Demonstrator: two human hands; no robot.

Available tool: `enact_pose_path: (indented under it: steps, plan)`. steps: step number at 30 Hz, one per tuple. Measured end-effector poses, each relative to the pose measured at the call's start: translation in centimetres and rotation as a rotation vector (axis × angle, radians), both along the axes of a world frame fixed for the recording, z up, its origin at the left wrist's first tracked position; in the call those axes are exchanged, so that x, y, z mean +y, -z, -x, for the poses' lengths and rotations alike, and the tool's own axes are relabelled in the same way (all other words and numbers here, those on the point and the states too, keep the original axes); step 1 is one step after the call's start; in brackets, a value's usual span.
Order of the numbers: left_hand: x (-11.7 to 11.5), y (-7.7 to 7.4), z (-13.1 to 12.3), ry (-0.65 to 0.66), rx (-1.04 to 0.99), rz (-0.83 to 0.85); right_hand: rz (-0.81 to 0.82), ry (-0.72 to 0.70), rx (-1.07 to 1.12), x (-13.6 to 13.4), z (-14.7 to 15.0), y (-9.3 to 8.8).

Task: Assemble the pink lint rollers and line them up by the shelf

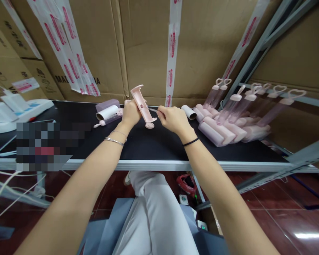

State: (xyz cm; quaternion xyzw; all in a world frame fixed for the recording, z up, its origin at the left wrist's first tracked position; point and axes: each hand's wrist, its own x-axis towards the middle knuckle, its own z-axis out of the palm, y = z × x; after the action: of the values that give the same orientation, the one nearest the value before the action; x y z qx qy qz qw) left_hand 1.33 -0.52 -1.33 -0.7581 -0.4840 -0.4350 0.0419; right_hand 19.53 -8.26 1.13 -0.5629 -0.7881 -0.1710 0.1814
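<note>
My left hand [132, 114], with bracelets at the wrist, is closed around a pale pink plastic housing [144, 106], an open half-shell tilted over the black tabletop. A small round pink piece [149, 125] shows at its lower end; I cannot tell whether it is attached. In my right hand [175, 119] is a thin metal-tipped tool [152, 110], pointing at the inside of the housing. Its handle is hidden by the fingers, so its exact kind is unclear. Behind my left hand lie a white tube [107, 112] and a mauve shell piece [107, 105].
Another white tube [189, 112] lies beyond my right hand. Several pink bottle-like items with heart-shaped loops [230, 127] are piled at the right. White chargers on a power strip [29, 109] stand at the left. Cardboard boxes [146, 49] rise behind the black table [164, 145].
</note>
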Motion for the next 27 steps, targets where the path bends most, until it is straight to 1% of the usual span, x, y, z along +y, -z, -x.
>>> enact_pose_path:
  steps: [4, 9, 12, 17, 27]
  plan:
    - [-0.1, 0.0, 0.4, -0.008, 0.025, 0.018, 0.016, -0.005, -0.011, -0.1, 0.0, 0.4]
    - [-0.1, 0.1, 0.3, -0.004, 0.075, 0.042, 0.007, 0.024, 0.027, -0.4, -0.3, 1.8]
    - [0.1, 0.3, 0.0, 0.014, 0.058, 0.043, 0.010, 0.039, 0.054, -0.6, -0.2, 2.3]
    - [0.2, 0.7, 0.2, 0.090, 0.008, 0.028, 0.080, 0.033, 0.025, -0.7, 0.4, 2.6]
    - [0.9, 1.0, 0.6, 0.125, 0.022, 0.038, 0.082, 0.038, 0.003, -0.4, 0.4, 2.9]
